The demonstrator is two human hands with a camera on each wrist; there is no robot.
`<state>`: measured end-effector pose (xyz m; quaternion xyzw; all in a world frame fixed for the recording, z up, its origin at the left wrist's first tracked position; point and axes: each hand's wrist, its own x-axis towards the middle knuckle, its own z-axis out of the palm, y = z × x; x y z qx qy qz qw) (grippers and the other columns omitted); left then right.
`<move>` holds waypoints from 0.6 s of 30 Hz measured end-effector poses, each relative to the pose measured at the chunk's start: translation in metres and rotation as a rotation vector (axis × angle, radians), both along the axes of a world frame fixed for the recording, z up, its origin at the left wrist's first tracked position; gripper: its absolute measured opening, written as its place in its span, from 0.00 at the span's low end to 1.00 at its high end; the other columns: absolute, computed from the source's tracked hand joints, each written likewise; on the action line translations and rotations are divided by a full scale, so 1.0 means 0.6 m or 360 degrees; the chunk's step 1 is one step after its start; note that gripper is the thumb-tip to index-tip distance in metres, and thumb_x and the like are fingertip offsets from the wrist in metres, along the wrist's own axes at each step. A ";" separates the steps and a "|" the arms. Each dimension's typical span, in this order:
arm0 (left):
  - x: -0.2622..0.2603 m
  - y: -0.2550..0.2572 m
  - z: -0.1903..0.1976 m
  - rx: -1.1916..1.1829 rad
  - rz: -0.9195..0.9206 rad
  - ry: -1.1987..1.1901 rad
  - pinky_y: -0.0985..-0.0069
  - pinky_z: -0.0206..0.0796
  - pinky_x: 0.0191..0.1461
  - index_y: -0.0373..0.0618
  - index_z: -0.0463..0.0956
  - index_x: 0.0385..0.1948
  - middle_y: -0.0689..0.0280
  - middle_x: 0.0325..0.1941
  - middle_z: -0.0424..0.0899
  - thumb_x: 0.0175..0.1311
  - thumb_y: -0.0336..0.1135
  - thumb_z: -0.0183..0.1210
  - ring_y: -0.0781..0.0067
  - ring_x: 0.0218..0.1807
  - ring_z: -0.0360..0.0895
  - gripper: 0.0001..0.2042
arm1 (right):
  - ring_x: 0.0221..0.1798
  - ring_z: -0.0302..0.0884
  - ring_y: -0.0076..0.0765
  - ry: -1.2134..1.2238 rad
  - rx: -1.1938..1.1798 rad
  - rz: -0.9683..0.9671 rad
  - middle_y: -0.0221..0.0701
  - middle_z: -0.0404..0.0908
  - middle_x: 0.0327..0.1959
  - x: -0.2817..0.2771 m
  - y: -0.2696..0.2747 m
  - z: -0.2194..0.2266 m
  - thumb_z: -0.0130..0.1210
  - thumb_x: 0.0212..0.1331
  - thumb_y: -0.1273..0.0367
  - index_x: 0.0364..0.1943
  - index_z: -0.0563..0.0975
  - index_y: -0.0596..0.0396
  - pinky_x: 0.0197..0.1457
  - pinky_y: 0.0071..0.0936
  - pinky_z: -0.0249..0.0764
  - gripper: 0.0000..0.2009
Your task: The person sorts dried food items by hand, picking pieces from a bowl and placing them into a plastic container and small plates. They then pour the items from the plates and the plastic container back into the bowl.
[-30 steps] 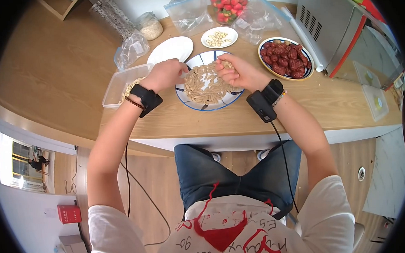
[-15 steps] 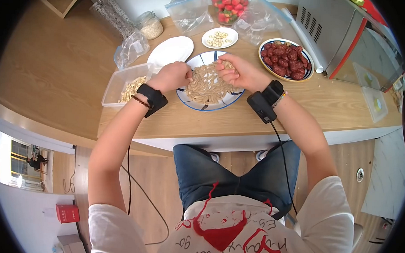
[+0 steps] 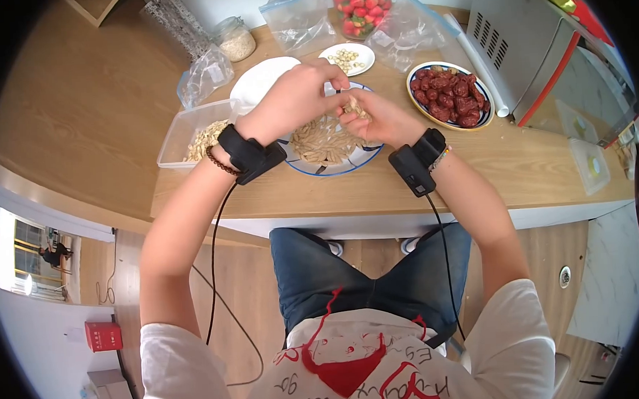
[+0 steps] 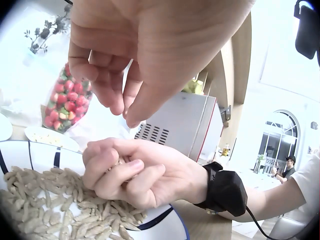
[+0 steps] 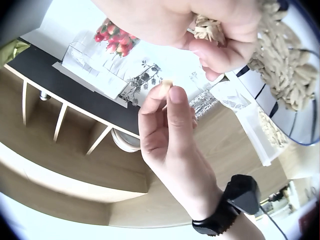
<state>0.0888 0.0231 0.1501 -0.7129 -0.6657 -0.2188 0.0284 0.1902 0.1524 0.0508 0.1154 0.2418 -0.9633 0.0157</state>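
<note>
My right hand (image 3: 386, 118) is over the right side of a blue-and-white plate (image 3: 325, 173), fingers curled round a handful of tan spindle-shaped pieces (image 5: 207, 29). More loose tan pieces (image 3: 324, 146) cover the plate. Close above and left of it, my left hand (image 3: 297, 93) reaches across the plate, fingertips beside the right hand's. Its thumb and index finger pinch a small pale piece (image 5: 166, 87) in the right wrist view. In the left wrist view that piece is hidden behind the fingers.
Left of the plate stands a clear plastic box (image 3: 173, 142) with pale pieces. Behind are a white plate (image 3: 257, 77), a small dish (image 3: 361, 69) of pale seeds, a jar (image 3: 238, 42) and strawberries (image 3: 360, 9). Red dates (image 3: 458, 97) fill a bowl at right, beside a microwave (image 3: 501, 35).
My left hand has moved right, from the plate's left edge to just above the right hand. The right hand has stayed nearly still, with its handful now showing more.
</note>
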 end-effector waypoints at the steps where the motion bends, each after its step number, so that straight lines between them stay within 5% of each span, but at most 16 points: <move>1: 0.004 0.000 -0.004 0.0035 0.0017 -0.0007 0.68 0.68 0.37 0.42 0.78 0.31 0.59 0.32 0.79 0.52 0.36 0.59 0.61 0.30 0.77 0.09 | 0.19 0.55 0.15 -0.0022 -0.0054 0.0021 0.28 0.66 0.28 0.001 -0.001 0.000 0.43 0.63 0.69 0.33 0.66 0.59 0.15 0.10 0.53 0.07; 5: -0.018 -0.010 -0.016 0.0126 0.0222 -0.0068 0.75 0.67 0.33 0.40 0.78 0.30 0.62 0.30 0.79 0.52 0.32 0.60 0.69 0.27 0.73 0.07 | 0.18 0.54 0.13 0.0186 -0.0265 0.0275 0.27 0.65 0.28 -0.005 0.017 -0.024 0.43 0.63 0.70 0.34 0.66 0.58 0.14 0.09 0.51 0.06; 9: -0.083 -0.035 -0.050 -0.0378 0.0471 0.0279 0.65 0.69 0.38 0.45 0.80 0.29 0.58 0.30 0.80 0.54 0.34 0.55 0.57 0.34 0.78 0.07 | 0.17 0.53 0.12 0.0192 -0.0210 0.0245 0.26 0.64 0.27 -0.006 0.012 -0.024 0.43 0.63 0.70 0.34 0.66 0.58 0.13 0.09 0.48 0.05; 18: -0.116 -0.043 -0.092 -0.0620 0.0218 0.0382 0.70 0.69 0.41 0.44 0.80 0.28 0.60 0.32 0.80 0.46 0.29 0.60 0.61 0.35 0.78 0.07 | 0.16 0.51 0.12 0.0114 -0.0068 0.0112 0.25 0.63 0.25 -0.001 0.002 -0.010 0.47 0.61 0.70 0.31 0.67 0.58 0.10 0.08 0.45 0.06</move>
